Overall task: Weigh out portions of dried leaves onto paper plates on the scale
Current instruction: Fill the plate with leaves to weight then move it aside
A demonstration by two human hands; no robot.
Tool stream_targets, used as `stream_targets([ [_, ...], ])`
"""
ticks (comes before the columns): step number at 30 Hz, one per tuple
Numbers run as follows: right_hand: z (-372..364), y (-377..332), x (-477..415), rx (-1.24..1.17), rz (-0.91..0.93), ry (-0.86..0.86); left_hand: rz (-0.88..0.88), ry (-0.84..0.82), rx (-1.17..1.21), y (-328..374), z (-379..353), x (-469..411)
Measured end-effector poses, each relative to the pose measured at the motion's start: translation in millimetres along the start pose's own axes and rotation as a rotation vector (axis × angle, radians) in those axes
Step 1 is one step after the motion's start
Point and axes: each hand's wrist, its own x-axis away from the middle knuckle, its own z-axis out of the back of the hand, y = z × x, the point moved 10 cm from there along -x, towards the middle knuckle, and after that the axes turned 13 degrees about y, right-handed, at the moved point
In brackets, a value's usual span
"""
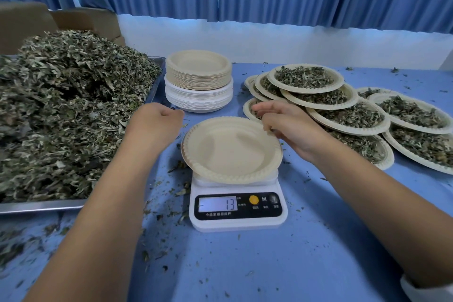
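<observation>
An empty beige paper plate [228, 152] lies on the white kitchen scale [236, 206], whose display reads 13. My right hand [286, 127] pinches the plate's far right rim between thumb and fingers. My left hand [157, 121] hovers left of the plate beside the leaf pile, fingers curled inward and holding nothing that I can see. A big heap of dried green leaves [66, 115] fills a metal tray [41, 206] at the left.
A stack of empty paper plates [198, 81] stands behind the scale. Several filled plates of leaves [343, 110] overlap on the right. Leaf crumbs litter the blue table [269, 265]. Blue curtains and cardboard boxes stand at the back.
</observation>
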Motion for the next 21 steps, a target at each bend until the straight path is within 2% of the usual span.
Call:
stream_targets([
  [7,1,-3,2,-0.001,0.026,0.030,0.054,-0.034,-0.126,-7,-6,0],
  [16,5,-11,2,-0.001,0.076,0.084,0.085,-0.033,-0.125,-6,-6,4],
  [21,7,-14,4,0.014,0.105,0.106,0.176,-0.061,-0.036,-10,-11,8],
])
